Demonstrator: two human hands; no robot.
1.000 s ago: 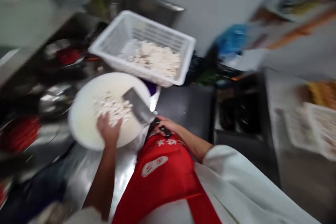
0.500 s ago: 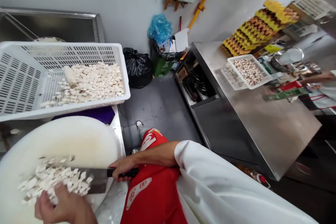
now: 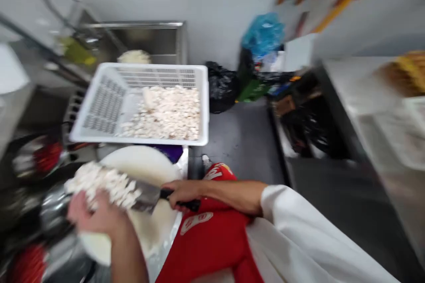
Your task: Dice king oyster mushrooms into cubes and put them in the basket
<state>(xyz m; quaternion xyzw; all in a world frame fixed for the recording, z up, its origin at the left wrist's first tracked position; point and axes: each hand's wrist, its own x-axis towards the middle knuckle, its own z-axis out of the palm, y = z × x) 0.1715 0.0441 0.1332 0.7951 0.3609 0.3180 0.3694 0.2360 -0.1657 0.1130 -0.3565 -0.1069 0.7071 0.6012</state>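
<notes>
So the diced white pieces (mushroom, I'm guessing) (image 3: 106, 185) are now riding on the cleaver (image 3: 146, 196). Half a second ago they were sitting on the round white cutting board (image 3: 141, 159); now the loaded blade is hovering over the board's left side. To me that's meaning the scooping is mostly done and the load is being carried.

Fingers: the right hand (image 3: 181, 192) is wrapping firmly around the black handle, closed right up. The left hand (image 3: 96, 217) is staying loosely cupped, half open with the thumb apart, and it's touching the near edge of the heap, kinda fencing it in. It's blurring too much to tell if any bits are pinched.

The white slotted basket (image 3: 106, 101) is sitting just behind the board, and more diced pieces are piling up in its right half.
</notes>
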